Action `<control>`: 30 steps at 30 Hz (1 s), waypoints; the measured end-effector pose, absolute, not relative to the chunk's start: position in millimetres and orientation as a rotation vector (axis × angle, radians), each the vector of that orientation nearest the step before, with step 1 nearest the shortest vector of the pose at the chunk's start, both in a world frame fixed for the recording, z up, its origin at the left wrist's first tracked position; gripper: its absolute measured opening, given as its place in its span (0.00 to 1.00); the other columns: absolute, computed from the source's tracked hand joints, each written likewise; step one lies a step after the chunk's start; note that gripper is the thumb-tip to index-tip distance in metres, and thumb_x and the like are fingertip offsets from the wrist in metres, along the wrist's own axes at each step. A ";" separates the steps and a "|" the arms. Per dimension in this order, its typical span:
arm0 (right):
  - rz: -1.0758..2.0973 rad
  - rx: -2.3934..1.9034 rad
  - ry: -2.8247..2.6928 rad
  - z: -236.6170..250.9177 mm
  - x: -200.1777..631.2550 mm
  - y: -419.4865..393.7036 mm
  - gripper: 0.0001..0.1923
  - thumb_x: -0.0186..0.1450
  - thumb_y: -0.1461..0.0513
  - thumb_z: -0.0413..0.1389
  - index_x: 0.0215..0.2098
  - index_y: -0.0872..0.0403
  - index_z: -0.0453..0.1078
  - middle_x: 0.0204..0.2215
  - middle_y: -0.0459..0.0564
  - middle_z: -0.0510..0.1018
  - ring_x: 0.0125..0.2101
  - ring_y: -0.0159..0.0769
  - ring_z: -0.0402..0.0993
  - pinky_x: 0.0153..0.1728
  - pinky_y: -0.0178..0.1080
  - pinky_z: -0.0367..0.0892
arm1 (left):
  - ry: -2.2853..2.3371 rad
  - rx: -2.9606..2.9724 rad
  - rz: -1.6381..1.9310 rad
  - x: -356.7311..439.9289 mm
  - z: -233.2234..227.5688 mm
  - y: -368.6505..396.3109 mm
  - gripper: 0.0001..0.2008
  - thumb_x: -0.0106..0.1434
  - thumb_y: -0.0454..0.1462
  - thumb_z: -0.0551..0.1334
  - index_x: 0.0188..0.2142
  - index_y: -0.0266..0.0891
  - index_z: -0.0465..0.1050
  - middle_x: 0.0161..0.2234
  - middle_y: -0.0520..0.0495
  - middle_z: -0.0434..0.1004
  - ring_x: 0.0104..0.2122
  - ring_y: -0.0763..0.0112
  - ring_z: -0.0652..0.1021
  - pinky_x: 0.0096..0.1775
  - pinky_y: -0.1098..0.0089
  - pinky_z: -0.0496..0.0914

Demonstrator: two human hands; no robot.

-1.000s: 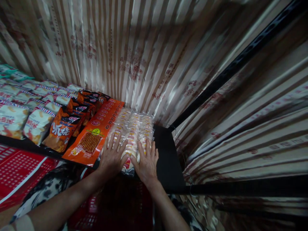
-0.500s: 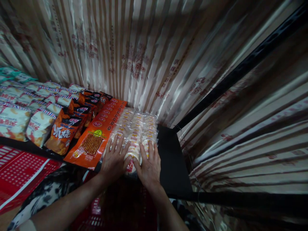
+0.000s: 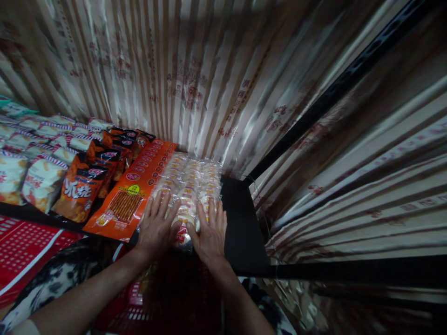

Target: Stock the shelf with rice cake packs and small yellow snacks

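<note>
A clear bag of round rice crackers (image 3: 193,179) lies flat on the black shelf (image 3: 240,228), near its right end. My left hand (image 3: 155,228) rests palm-down on the bag's near left part, fingers spread. My right hand (image 3: 209,232) lies flat on the near right part, fingers apart too. Neither hand grips the bag; both press on top of it. A long orange pack of pretzel sticks (image 3: 134,190) lies right beside the cracker bag on its left.
Orange and black snack bags (image 3: 82,186) and white chip bags (image 3: 35,172) fill the shelf further left. Striped shiny fabric (image 3: 195,79) hangs behind and to the right. A red plastic basket (image 3: 21,244) sits below the shelf at the left.
Both hands stay flat on the cracker bag; the view has drifted slightly, and the bag seems pushed a little further back on the shelf.
</note>
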State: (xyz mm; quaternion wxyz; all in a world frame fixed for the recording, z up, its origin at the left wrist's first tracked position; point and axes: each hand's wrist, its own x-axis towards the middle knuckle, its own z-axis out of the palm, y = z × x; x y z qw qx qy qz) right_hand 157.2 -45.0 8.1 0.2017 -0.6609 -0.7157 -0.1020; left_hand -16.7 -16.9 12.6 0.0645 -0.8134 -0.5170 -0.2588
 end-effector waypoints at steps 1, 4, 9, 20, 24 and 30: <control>-0.286 -1.835 -1.997 7.8 157.2 -44.9 0.32 0.64 0.47 0.49 0.63 0.50 0.56 0.66 0.59 0.49 0.65 0.58 0.34 0.58 0.63 0.45 | -1.559 -2.451 -0.794 -16.9 13.3 -17.3 0.25 0.64 0.45 0.55 0.58 0.41 0.64 0.63 0.37 0.55 0.65 0.49 0.48 0.61 0.47 0.52; -0.280 -1.816 -1.978 8.9 157.1 -45.4 0.32 0.64 0.47 0.50 0.63 0.51 0.57 0.66 0.60 0.47 0.65 0.58 0.35 0.58 0.63 0.45 | -1.546 -2.446 -0.826 -17.4 15.9 -19.2 0.24 0.64 0.45 0.55 0.58 0.39 0.65 0.63 0.37 0.56 0.66 0.50 0.47 0.61 0.47 0.53; -0.249 -1.846 -1.854 12.2 164.5 -44.3 0.32 0.66 0.49 0.47 0.64 0.56 0.54 0.67 0.63 0.43 0.65 0.54 0.36 0.58 0.58 0.50 | -1.488 -2.476 -0.846 -15.7 19.5 -25.4 0.25 0.63 0.46 0.56 0.57 0.40 0.65 0.63 0.37 0.57 0.65 0.50 0.48 0.61 0.47 0.53; 0.079 -1.851 -1.730 7.7 187.5 -25.0 0.32 0.67 0.50 0.44 0.65 0.57 0.52 0.66 0.62 0.43 0.65 0.51 0.40 0.60 0.55 0.50 | -1.482 -2.540 -0.846 -7.0 13.4 -25.6 0.31 0.58 0.52 0.60 0.58 0.44 0.63 0.63 0.39 0.57 0.64 0.48 0.52 0.61 0.47 0.52; 0.273 -1.783 -1.701 6.8 184.3 -23.6 0.32 0.68 0.50 0.44 0.66 0.56 0.49 0.66 0.61 0.42 0.65 0.46 0.44 0.60 0.49 0.54 | -1.475 -2.541 -0.829 -7.3 12.6 -23.6 0.29 0.59 0.52 0.60 0.57 0.45 0.64 0.61 0.39 0.61 0.63 0.48 0.57 0.60 0.45 0.52; 0.307 -1.770 -1.670 9.0 181.9 -22.9 0.32 0.67 0.51 0.45 0.65 0.56 0.50 0.66 0.60 0.45 0.64 0.44 0.46 0.60 0.48 0.56 | -1.471 -2.536 -0.862 -6.9 11.7 -24.2 0.28 0.58 0.51 0.60 0.56 0.44 0.65 0.61 0.39 0.61 0.62 0.48 0.58 0.60 0.44 0.52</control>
